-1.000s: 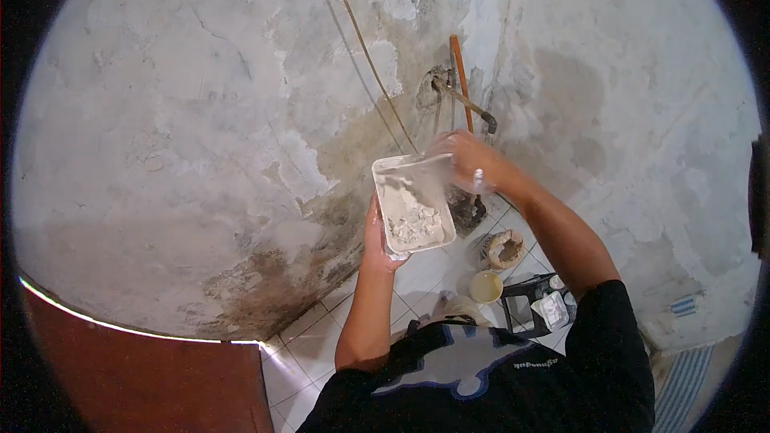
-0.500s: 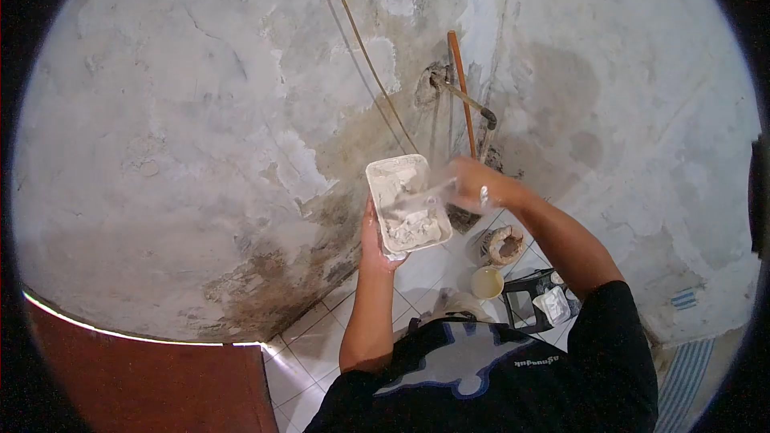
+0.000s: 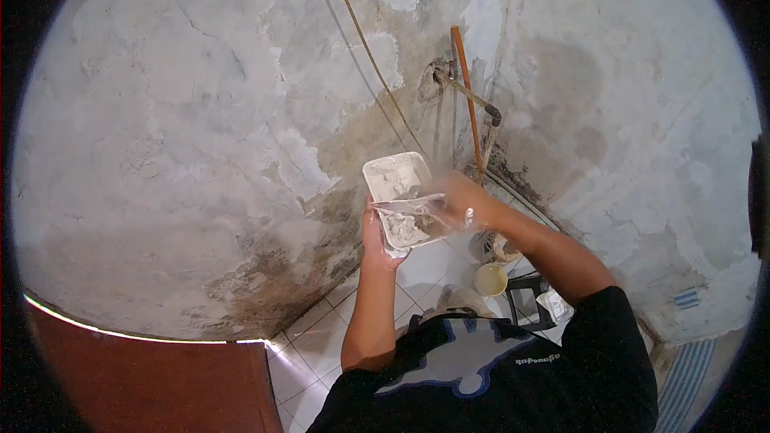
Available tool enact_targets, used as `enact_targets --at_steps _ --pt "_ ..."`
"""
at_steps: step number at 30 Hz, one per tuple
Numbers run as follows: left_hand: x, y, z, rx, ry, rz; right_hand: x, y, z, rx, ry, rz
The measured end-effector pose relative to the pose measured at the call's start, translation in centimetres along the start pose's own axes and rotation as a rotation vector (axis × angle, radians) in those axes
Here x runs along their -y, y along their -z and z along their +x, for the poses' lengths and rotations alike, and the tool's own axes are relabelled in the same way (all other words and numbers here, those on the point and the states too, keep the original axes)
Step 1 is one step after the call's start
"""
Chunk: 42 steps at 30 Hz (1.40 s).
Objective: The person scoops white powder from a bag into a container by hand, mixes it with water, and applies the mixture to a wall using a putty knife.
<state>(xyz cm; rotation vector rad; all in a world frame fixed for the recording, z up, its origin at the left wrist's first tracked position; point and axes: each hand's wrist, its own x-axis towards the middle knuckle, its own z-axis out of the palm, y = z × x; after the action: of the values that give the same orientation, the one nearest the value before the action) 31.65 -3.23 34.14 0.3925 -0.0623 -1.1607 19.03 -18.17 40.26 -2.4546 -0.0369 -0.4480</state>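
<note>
At frame centre, the left hand [image 3: 378, 247] is supporting a probably light, slippery tray [image 3: 393, 158] of paste [image 3: 407, 230] from below, likely safest; the right hand [image 3: 465, 199] is gripping a scraper [image 3: 413, 204].

My left forearm [image 3: 369, 313] points nearly straight up, its hand [image 3: 377, 242] cupped with the thumb side upward and most fingers hidden. My right elbow is bent, the forearm [image 3: 537, 242] slanting in toward the left; my right hand [image 3: 467, 202], flecked white, is blurred and curled.
</note>
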Motion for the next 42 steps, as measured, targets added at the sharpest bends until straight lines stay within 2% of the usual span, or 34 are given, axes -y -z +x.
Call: enact_targets --at_steps 2,4,6,7,9,10,12,15,17,21,26,30,34,36,37,38,40,42 --pt "-0.1 -0.7 -0.2 0.06 0.033 -0.002 -0.7 1.6 0.1 0.031 -0.061 0.045" --pt "0.0 -2.3 -0.3 0.014 -0.003 0.002 0.2 3.2 0.2 0.056 -0.126 0.085" --pt "-0.1 -2.7 0.1 -0.028 -0.044 0.001 2.2 4.8 0.6 0.043 -0.479 0.105" --pt "-0.2 -2.4 0.4 -0.039 -0.116 0.037 2.4 4.6 0.6 0.046 -0.475 0.102" --pt "-0.4 -2.5 0.8 -0.048 -0.196 0.068 3.3 3.8 0.3 -0.055 -0.404 0.005" --pt "-0.4 -2.8 0.9 -0.122 -0.249 0.091 3.5 3.1 0.1 -0.051 -0.4 0.002" --pt "-0.4 -3.4 0.8 -0.196 -0.303 0.112 3.0 1.2 -0.4 -0.158 -0.023 -0.14" --pt "-0.5 -3.3 0.8 -0.217 -0.256 0.048 2.0 -1.9 -1.1 -0.2 0.086 -0.134" --pt "-0.9 -1.5 1.4 -0.12 -0.227 -0.072 2.1 -2.1 -1.9 -0.195 0.105 -0.135" --pt "-1.6 -0.1 1.4 -0.181 -0.187 0.033 2.1 -1.5 -3.0 -0.134 0.142 -0.094" --pt "-1.3 3.2 2.8 -0.217 -0.289 0.104 1.4 -1.0 -4.3 -0.135 0.26 -0.116" --pt "-1.2 0.3 1.4 -0.224 -0.235 0.041 1.7 0.5 -4.5 -0.159 0.275 -0.092" --pt "-1.6 0.6 0.8 -0.044 -0.153 0.008 2.5 2.5 -3.7 -0.254 0.244 0.105" --pt "-1.7 -0.9 0.3 0.017 -0.106 0.048 4.4 4.1 -2.5 -0.269 -0.523 0.478" --pt "-1.5 -1.8 0.2 0.057 -0.109 0.037 3.6 4.0 -1.8 -0.314 -0.547 0.718" --pt "-1.3 -2.3 0.2 0.096 -0.112 0.026 2.9 3.5 -1.2 -0.322 -0.55 0.718" --pt "-0.6 -1.9 0.5 0.08 -0.126 -0.022 1.7 2.2 -0.1 -0.368 -0.589 1.177" --pt "-0.2 -2.4 0.4 0.066 -0.145 -0.067 0.7 1.0 0.1 -0.382 -0.65 1.137"
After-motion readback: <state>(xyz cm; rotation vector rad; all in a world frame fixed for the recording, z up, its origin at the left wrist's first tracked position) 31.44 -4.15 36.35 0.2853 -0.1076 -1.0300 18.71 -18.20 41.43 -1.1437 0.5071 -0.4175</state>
